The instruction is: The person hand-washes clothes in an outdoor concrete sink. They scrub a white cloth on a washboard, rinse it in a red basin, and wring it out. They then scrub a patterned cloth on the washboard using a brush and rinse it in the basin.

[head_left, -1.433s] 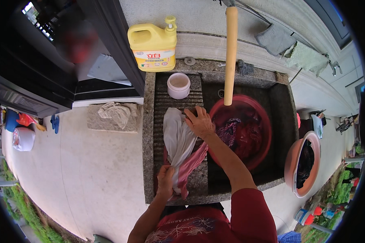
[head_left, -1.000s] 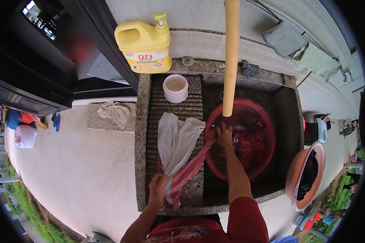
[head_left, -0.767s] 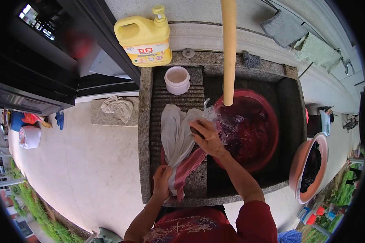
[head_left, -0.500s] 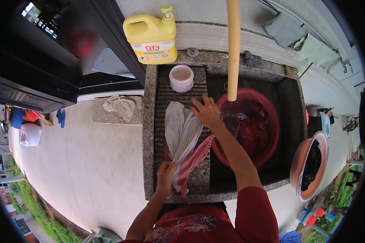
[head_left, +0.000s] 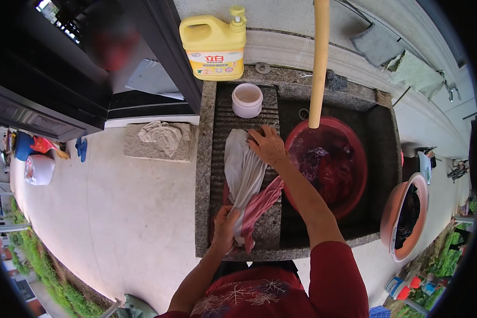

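Observation:
A wet white and pink garment point(head_left: 244, 164) lies bunched lengthwise on the ridged stone washboard point(head_left: 225, 119). My left hand point(head_left: 225, 230) is closed around its near end, where white and pink cloth meet. At the far end, my right hand point(head_left: 268, 147) rests its spread fingers at the edge of the white cloth. The pink part point(head_left: 262, 206) trails along the right side, under my right forearm. Just beyond the garment stands a small pale pink tub point(head_left: 247, 100). Right of the washboard, a red basin point(head_left: 363, 169) in the stone sink point(head_left: 381, 138) holds water and dark red cloth.
A yellow pump jug point(head_left: 213, 53) stands at the far left corner. A tan pipe point(head_left: 319, 69) hangs over the basin. Outside the sink, a pink basin point(head_left: 388, 222) with dark cloth is at right. A stone slab point(head_left: 138, 149) with a rag point(head_left: 161, 137) sits at left.
The whole view has shifted, so the sink sits slightly farther right. Both hands keep their places on the garment, whose near end looks a little more gathered.

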`<state>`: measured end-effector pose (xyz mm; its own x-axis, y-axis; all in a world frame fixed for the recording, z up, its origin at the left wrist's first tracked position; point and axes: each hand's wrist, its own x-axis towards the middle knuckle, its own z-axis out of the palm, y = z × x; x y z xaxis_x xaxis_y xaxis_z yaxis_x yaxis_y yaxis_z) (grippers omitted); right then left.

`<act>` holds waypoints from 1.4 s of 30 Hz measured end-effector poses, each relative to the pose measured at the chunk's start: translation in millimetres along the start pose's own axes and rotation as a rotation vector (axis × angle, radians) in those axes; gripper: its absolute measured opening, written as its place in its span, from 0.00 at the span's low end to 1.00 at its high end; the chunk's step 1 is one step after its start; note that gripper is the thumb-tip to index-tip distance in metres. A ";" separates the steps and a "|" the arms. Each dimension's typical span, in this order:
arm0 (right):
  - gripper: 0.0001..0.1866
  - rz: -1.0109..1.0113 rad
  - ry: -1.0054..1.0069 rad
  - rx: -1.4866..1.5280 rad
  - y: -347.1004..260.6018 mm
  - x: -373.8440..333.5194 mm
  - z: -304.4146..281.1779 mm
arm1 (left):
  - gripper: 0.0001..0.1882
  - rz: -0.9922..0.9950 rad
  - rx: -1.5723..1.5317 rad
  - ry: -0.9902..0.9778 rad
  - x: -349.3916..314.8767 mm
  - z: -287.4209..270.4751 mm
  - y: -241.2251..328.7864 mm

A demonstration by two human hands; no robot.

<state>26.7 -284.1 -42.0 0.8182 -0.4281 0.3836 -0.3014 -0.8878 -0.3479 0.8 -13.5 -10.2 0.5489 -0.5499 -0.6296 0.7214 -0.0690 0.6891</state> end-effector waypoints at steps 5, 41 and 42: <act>0.17 -0.345 -0.204 0.176 -83.1 -64.1 -23.1 | 0.11 0.092 0.042 0.016 0.3 -14.0 3.9; 0.09 0.128 0.029 -0.231 18.0 -15.5 -95.6 | 0.32 0.821 0.941 -0.348 -48.5 42.4 41.7; 0.08 0.231 -0.046 -0.300 32.7 -23.8 -107.0 | 0.33 0.850 0.975 -0.423 -48.4 45.0 37.3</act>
<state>-55.1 -321.0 28.9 0.7313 -0.6206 0.2831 -0.6048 -0.7818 -0.1518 -17.8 -26.9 62.2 0.3731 -0.9159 0.1483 -0.4572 -0.0423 0.8884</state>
